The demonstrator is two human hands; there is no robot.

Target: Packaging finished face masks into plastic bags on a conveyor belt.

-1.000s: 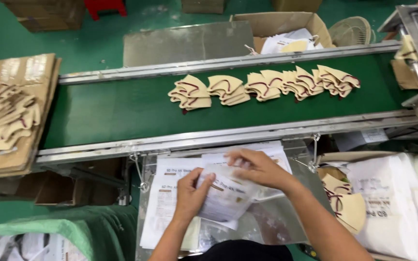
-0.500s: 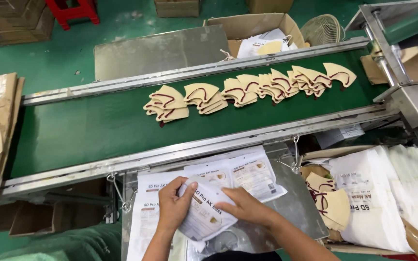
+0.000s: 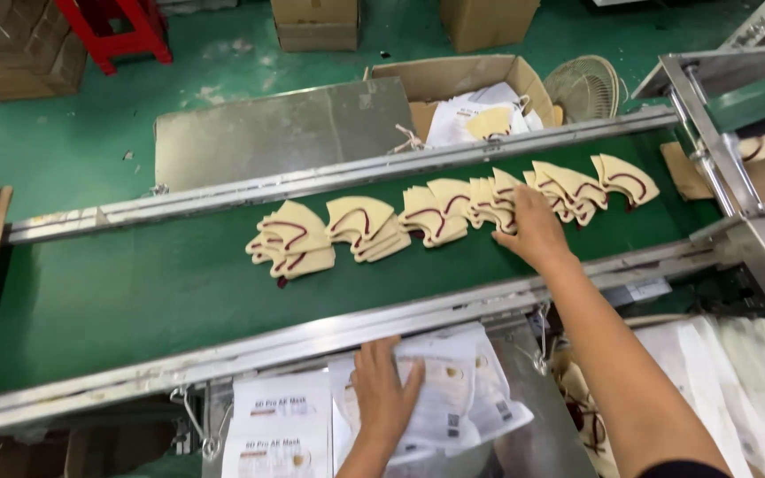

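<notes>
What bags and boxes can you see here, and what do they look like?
White printed plastic pouches: flat, near tray, under left hand.
Open brown cardboard box: behind green belt, holding white pouches.
Closed brown cardboard boxes: square, on far green floor.

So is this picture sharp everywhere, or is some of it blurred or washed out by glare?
Head view: light is even and soft, with only faint shadows under the cream masks on the green belt; the right hand and left hand are slightly motion-smeared; the steel plate shows dull sheen, no harsh glare; straight rails bow a little toward the edges.
</notes>
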